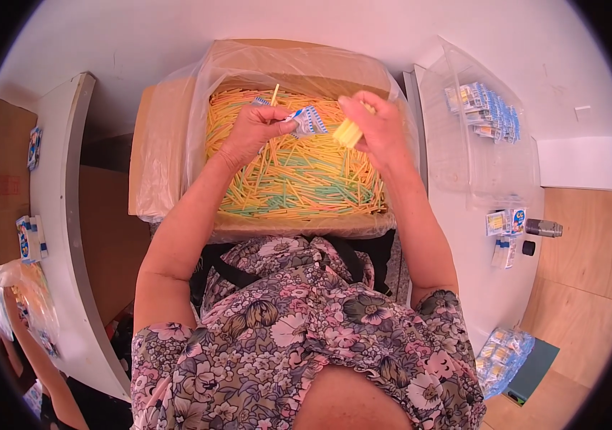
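Observation:
Above a plastic-lined cardboard box, both my hands are raised. My left hand pinches a small clear packet with blue-and-white striped edges between thumb and fingers. One yellow stick pokes up just behind those fingers; whether they grip it I cannot tell. My right hand is closed around a bundle of short yellow sticks, close to the packet's right side. Loose thin sticks in yellow, orange and green fill the box below.
On the right, a clear plastic bin holds several filled packets. Nearer are more packets, a metallic cylinder and a blue bag of packets. Another person's arm reaches toward a clear bag at left.

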A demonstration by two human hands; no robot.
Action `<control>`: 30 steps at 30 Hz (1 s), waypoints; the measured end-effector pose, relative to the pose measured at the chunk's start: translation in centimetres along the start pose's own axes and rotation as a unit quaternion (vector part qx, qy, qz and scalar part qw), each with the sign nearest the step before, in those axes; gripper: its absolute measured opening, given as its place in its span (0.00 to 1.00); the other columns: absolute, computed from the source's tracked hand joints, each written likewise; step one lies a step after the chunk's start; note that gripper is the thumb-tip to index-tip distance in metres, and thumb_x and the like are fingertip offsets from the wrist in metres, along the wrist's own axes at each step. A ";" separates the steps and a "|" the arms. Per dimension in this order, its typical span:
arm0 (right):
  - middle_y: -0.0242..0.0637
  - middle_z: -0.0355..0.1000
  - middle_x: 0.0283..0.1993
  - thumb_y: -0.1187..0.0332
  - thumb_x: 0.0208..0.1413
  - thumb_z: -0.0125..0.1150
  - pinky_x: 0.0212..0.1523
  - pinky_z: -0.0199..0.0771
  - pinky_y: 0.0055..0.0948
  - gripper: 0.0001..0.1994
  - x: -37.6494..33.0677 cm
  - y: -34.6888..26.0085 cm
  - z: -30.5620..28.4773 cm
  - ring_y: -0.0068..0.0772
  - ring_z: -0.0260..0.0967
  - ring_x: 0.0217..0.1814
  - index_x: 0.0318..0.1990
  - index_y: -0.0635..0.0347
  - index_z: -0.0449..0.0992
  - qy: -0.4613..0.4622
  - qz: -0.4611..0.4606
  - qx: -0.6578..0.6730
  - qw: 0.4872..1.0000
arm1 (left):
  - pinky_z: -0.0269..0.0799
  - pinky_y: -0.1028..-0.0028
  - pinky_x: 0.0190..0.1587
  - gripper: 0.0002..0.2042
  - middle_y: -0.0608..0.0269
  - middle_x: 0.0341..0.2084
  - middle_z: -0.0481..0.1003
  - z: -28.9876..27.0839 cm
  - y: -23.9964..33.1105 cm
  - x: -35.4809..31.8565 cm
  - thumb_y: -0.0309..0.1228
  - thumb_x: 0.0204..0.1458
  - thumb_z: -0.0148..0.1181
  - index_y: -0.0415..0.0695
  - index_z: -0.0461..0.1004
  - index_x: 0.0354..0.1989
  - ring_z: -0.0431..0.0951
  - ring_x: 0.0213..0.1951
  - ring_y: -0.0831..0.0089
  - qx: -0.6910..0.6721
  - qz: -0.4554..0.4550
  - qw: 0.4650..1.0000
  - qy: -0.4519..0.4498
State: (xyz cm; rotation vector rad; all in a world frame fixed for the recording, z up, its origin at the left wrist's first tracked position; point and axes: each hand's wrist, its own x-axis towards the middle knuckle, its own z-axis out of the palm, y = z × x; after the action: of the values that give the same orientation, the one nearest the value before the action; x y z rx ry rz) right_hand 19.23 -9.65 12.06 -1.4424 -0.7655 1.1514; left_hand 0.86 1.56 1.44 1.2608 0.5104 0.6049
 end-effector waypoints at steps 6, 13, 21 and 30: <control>0.23 0.65 0.19 0.62 0.53 0.63 0.14 0.50 0.16 0.11 2.1 0.0 0.7 0.11 0.55 0.16 0.25 0.57 0.72 0.009 -0.074 -0.152 0.986 | 0.70 0.79 0.40 0.07 0.67 0.29 0.78 0.6 0.1 -0.1 0.25 0.48 0.64 0.38 0.80 0.36 0.74 0.33 0.82 -0.002 0.008 0.999 -0.033; 0.26 0.67 0.19 0.59 0.53 0.61 0.24 0.59 0.22 0.16 2.7 -0.1 2.9 0.16 0.57 0.23 0.26 0.66 0.73 0.043 -0.202 -0.321 0.924 | 0.69 0.77 0.43 0.07 0.67 0.31 0.78 0.4 0.1 -0.3 0.26 0.51 0.62 0.37 0.79 0.36 0.74 0.35 0.79 0.012 -0.018 0.999 -0.032; 0.28 0.68 0.22 0.61 0.53 0.62 0.26 0.62 0.20 0.14 1.3 -0.9 2.9 0.16 0.56 0.22 0.33 0.66 0.74 0.041 -0.223 -0.218 0.949 | 0.67 0.77 0.44 0.10 0.70 0.34 0.78 0.7 0.3 -0.4 0.30 0.54 0.59 0.39 0.79 0.41 0.72 0.36 0.83 -0.052 -0.049 0.997 -0.033; 0.37 0.75 0.33 0.70 0.46 0.67 0.34 0.70 0.25 0.12 -5.6 3.7 -0.5 0.24 0.72 0.33 0.38 0.64 0.76 0.105 -0.258 -0.279 0.919 | 0.66 0.72 0.52 0.16 0.58 0.42 0.76 0.6 -0.6 0.2 0.36 0.60 0.50 0.35 0.75 0.45 0.74 0.44 0.76 0.021 0.014 0.998 -0.055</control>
State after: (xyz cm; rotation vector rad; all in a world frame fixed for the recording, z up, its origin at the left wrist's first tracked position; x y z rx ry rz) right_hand 17.38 -15.73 9.74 -1.6459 -1.2924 0.3707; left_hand 1.51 1.19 1.03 1.3344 0.4156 0.5482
